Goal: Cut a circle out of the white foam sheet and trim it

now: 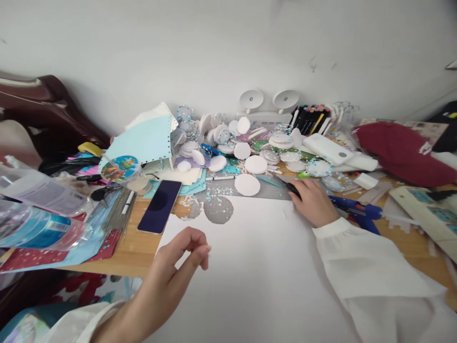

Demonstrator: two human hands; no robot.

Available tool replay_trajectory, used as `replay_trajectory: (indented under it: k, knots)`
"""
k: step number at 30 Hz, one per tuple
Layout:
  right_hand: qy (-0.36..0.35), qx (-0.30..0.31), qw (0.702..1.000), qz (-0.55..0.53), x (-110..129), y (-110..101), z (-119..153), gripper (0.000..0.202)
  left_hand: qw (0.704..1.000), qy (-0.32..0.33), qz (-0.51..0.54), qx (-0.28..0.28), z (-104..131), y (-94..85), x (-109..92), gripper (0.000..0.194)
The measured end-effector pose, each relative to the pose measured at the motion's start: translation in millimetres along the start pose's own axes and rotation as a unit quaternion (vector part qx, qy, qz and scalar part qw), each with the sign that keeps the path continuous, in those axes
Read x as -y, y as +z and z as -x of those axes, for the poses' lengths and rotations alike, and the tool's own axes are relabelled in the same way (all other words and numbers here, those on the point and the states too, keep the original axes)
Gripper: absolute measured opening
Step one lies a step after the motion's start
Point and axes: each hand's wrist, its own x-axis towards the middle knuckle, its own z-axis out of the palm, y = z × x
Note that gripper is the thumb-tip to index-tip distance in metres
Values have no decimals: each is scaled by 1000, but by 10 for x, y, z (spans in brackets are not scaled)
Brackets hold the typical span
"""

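Paper [257, 257], smooth white, round-holed, black-handled tool [293, 189] gripped by right hand [314, 201], left hand [178, 267] kinda curled, contents can't be told

We can pass over the middle of the sheet [257, 267]; discs [256, 165] bar the far side, phone [159, 207] left, glue gun [371, 212] right.

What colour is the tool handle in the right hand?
The tool handle is black; it shows in the head view.
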Motion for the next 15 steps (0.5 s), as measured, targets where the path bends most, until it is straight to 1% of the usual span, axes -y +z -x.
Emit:
replay_trajectory:
  k: [3, 4, 6, 9, 13, 15]
  knots:
    - [-48, 25, 997, -45, 20, -100, 75, 35, 998, -34, 57, 2, -18, -2, 6, 19]
    - [-72, 47, 994, -63, 29, -139, 115, 35, 997, -40, 72, 4, -29, -2, 8, 19]
    - [-93, 86, 989, -80, 52, -202, 201, 32, 994, -48, 99, 11, -51, 3, 16, 18]
    - [-83, 109, 986, -95, 92, -240, 301, 26, 990, -57, 129, 22, -76, 29, 31, 17]
    - [-53, 92, 985, -134, 156, -253, 319, 18, 986, -73, 148, 35, -89, 63, 30, 17]
    - [-26, 84, 984, -158, 198, -267, 301, 15, 986, -75, 143, 37, -95, 65, 20, 17]
